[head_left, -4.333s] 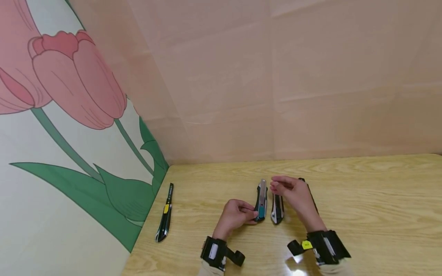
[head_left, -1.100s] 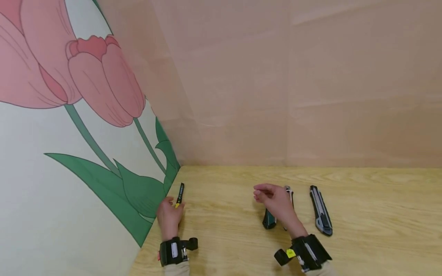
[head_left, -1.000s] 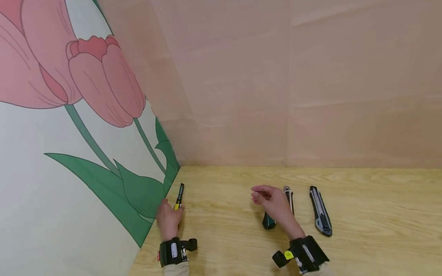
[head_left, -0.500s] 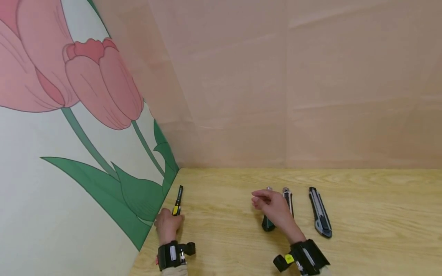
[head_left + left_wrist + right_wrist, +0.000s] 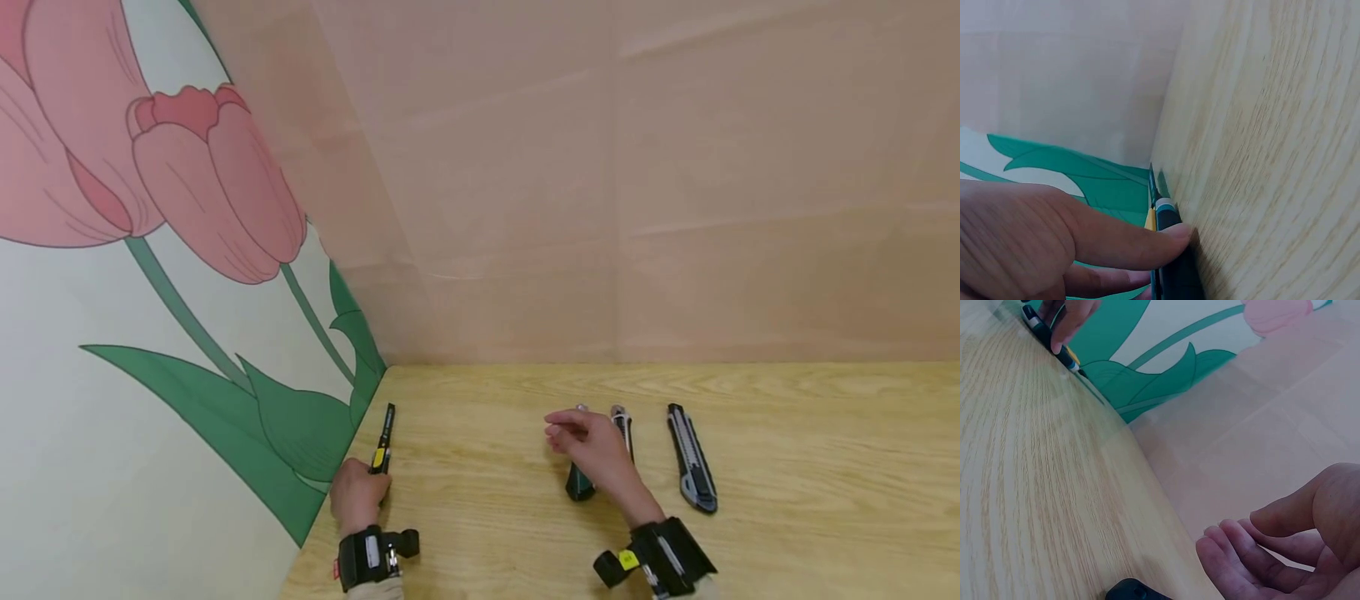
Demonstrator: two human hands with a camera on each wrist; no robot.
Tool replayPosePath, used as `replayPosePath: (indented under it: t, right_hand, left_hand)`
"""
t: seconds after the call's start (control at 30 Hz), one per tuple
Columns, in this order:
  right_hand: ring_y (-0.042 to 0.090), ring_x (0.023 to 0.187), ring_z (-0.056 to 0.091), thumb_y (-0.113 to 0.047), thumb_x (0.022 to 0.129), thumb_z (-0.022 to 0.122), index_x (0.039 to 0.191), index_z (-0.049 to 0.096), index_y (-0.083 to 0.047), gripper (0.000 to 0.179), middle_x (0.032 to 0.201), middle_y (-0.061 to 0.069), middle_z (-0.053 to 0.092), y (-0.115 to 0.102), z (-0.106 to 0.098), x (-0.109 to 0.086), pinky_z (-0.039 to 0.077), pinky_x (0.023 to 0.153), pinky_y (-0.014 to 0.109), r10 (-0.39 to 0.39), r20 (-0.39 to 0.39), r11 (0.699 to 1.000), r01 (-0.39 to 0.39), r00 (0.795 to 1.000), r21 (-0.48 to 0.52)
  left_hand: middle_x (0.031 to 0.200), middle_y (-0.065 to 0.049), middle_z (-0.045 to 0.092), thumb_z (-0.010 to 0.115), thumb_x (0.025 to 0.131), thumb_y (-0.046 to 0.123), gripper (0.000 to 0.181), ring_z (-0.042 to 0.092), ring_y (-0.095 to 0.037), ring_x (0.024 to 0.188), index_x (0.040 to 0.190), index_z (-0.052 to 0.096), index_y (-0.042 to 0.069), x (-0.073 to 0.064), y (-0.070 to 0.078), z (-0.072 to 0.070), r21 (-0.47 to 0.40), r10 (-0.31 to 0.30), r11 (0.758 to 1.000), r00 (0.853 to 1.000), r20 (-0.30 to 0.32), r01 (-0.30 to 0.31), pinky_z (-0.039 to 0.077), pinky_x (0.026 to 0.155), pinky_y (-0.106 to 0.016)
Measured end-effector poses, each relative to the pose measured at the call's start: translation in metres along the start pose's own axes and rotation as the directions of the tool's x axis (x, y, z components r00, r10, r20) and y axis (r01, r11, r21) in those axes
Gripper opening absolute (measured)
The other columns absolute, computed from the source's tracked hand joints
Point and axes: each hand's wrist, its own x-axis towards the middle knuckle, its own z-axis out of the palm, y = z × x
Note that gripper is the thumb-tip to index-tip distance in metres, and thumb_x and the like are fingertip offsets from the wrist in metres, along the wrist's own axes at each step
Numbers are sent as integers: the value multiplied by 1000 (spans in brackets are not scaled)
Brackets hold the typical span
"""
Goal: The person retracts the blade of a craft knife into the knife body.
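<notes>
At the table's left edge my left hand (image 5: 356, 496) holds a black utility knife with a yellow slider (image 5: 381, 454). In the left wrist view its thumb (image 5: 1169, 242) presses the knife's dark handle (image 5: 1180, 272) from the side; the other fingers are partly hidden behind it. My right hand (image 5: 598, 454) hovers with loosely bent fingers and nothing between them. Below it lies a dark green utility knife (image 5: 580, 486), its middle covered by the hand. A second knife with a silver front (image 5: 622, 423) is also partly covered by that hand.
A black and grey utility knife (image 5: 693, 460) lies farther right on the wood-grain table (image 5: 825, 467). A white sheet with a printed tulip (image 5: 202, 179) borders the table's left side. Behind the table hangs a plain pinkish cloth (image 5: 487, 183).
My left hand has gone from the green knife to the yellow-slider knife, then back along its handle towards me. The right hand has shifted left, over the green knife.
</notes>
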Motion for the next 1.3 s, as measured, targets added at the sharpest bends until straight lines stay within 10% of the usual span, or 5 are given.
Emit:
replayPosePath:
  t: [0.33, 0.83, 1.3]
  right_hand:
    - [32, 89, 67, -7, 91, 59, 109, 66, -6, 20, 102, 22, 69, 0, 1, -1, 59, 74, 42, -14, 2, 1000, 14, 1000, -3]
    - [32, 89, 67, -7, 91, 59, 107, 66, -8, 18, 100, 20, 70, -1, 3, -2, 60, 73, 42, -17, -2, 1000, 17, 1000, -26]
    - [30, 87, 67, -8, 91, 58, 106, 68, -11, 18, 100, 15, 70, -1, 3, -2, 59, 74, 43, 9, 3, 999, -9, 1000, -44]
  left_hand:
    - [84, -18, 62, 66, 67, 8, 28, 54, -30, 75, 92, 64, -4, 3, 6, 4, 0, 51, 999, 999, -6, -51, 44, 62, -42]
    - [94, -16, 65, 74, 77, 14, 32, 56, -25, 78, 102, 62, 0, -7, 57, 24, -212, 256, 944, 967, -6, -252, 47, 66, -38]
    - [99, -12, 67, 76, 77, 17, 35, 58, -22, 82, 107, 63, 5, -41, 109, 49, -360, 499, 818, 865, 57, -448, 51, 69, -38]
